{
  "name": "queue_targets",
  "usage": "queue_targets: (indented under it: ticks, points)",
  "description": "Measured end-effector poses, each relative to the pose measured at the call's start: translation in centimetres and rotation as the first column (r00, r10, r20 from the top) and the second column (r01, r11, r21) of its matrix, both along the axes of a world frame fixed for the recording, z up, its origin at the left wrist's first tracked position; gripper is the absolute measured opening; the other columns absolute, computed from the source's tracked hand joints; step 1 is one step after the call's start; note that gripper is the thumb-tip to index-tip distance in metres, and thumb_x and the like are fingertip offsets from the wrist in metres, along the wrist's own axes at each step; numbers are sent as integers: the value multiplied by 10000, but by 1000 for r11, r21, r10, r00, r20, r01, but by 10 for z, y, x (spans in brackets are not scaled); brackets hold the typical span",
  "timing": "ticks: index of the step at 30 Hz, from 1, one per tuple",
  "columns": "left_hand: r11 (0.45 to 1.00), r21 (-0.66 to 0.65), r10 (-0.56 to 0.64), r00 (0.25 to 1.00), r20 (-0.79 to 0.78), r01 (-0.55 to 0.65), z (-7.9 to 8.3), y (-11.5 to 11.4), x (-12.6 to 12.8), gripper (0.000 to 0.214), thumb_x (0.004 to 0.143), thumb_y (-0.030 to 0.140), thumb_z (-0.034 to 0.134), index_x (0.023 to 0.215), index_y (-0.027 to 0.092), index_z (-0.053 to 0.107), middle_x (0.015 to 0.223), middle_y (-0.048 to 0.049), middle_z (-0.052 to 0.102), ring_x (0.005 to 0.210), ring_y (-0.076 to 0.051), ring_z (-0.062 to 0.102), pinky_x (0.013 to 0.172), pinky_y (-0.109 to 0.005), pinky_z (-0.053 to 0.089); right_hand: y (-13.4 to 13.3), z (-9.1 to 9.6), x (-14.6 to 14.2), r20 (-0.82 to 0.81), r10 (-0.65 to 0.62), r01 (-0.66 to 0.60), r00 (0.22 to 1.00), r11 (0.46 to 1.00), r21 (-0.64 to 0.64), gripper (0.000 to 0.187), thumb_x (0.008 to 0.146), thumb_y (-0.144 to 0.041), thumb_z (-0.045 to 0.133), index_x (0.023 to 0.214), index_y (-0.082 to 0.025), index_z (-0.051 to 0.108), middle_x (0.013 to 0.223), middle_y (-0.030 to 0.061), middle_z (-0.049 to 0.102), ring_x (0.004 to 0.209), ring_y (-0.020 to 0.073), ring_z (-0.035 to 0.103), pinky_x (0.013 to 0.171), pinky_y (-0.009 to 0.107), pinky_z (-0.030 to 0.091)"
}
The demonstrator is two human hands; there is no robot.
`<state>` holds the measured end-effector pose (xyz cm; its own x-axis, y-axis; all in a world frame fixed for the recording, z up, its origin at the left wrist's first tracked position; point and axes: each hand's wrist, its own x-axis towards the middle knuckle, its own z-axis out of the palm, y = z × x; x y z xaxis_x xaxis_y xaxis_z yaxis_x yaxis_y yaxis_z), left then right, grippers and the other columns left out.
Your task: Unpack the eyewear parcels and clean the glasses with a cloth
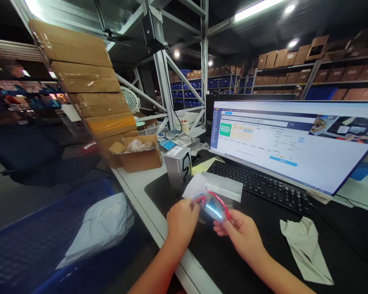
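Presently the red glasses [216, 207], not yet taken from their clear bag [203, 197], are held above the surface [131, 179], pinched by fingers [192, 205] of the left hand [182, 219] and right hand [241, 231].

Red-framed plastic glasses [215, 209] with a glossy, reflective lens sit in a clear plastic sleeve. They are tilted, lifted just above the near part of the counter [135, 183], and pinched between the left hand [180, 222] and right hand [242, 232].
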<state>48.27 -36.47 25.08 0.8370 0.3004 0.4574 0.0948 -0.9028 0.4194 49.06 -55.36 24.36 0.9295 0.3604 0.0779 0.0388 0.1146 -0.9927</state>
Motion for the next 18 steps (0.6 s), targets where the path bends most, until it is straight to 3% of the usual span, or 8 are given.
queue_targets:
  ticks: [4, 7, 9, 11, 14, 16, 18]
  points:
    - [973, 90, -226, 958, 174, 213, -7, -8, -6, 370, 953, 229, 465, 583, 214, 471, 544, 1, 522, 487, -143, 486, 508, -266, 285, 0, -2, -1, 64, -18, 16, 998, 999, 31, 512, 843, -624, 680, 989, -138, 747, 882, 132, 760, 790, 240, 750, 763, 392, 644]
    - [874, 218, -483, 831, 278, 435, -14, -15, -15, 367, 981, 227, 417, 621, 214, 483, 547, 11, 518, 497, -133, 479, 532, -266, 339, -1, -5, 2, 134, -3, 0, 991, 1000, 23, 395, 927, -528, 609, 1037, -175, 746, 912, 100, 740, 790, 217, 725, 764, 386, 636]
    - [802, 299, -595, 734, 328, 517, -17, -17, -22, 318, 971, 191, 423, 667, 212, 512, 567, 12, 541, 516, -137, 488, 544, -278, 342, -5, -6, 4, 274, -40, 63, 961, 995, -75, 312, 970, -432, 553, 1030, -202, 756, 871, 81, 707, 773, 213, 696, 727, 384, 623]
    - [771, 338, -637, 676, 371, 540, -15, -17, -29, 261, 951, 132, 444, 714, 207, 524, 586, 12, 546, 534, -143, 485, 553, -291, 334, -9, -4, 5, 514, -119, 252, 849, 948, -196, 267, 973, -326, 529, 981, -230, 777, 902, 90, 664, 813, 231, 662, 722, 413, 603]
    - [788, 314, -616, 675, 407, 530, -4, -14, -36, 227, 931, 55, 453, 765, 195, 519, 614, 4, 529, 553, -148, 469, 555, -302, 313, -15, 5, 4, 827, -141, 532, 545, 820, -211, 241, 928, -197, 558, 951, -257, 791, 1143, 133, 600, 1056, 299, 602, 853, 508, 570]
    - [798, 285, -602, 691, 400, 530, 5, -13, -39, 239, 930, 36, 441, 761, 195, 501, 625, 3, 509, 560, -148, 456, 552, -311, 293, -16, 11, 1, 912, -60, 567, 405, 800, -199, 231, 910, -144, 566, 934, -229, 780, 1306, 148, 555, 1232, 334, 527, 979, 555, 522]
    - [785, 288, -620, 690, 375, 548, 12, -17, -41, 265, 930, 45, 446, 718, 203, 466, 609, 12, 473, 551, -148, 423, 544, -327, 261, -16, 16, -1, 948, 49, 537, 315, 814, -221, 218, 907, -108, 550, 905, -180, 755, 1398, 163, 534, 1342, 343, 459, 1064, 554, 477]
